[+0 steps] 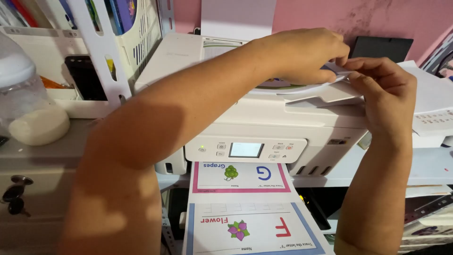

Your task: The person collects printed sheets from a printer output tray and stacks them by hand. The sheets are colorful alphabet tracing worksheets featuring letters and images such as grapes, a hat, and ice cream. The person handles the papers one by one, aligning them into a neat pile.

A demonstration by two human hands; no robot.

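A white printer (264, 123) stands in front of me. My left hand (302, 54) reaches across its top and pinches the edge of a white sheet (339, 73) lying on the document feeder. My right hand (384, 92) grips the same sheet from the right side. Two printed colour worksheets lie in the output tray below: one with a pink border and grapes (240, 177), one with a blue border and a flower (255, 229).
A clear jar of white powder (30, 108) sits at the left on a cabinet with keys (14, 193) in its lock. A white rack with books (118, 28) stands behind. Loose papers (432, 108) lie at the right. A pink wall is behind.
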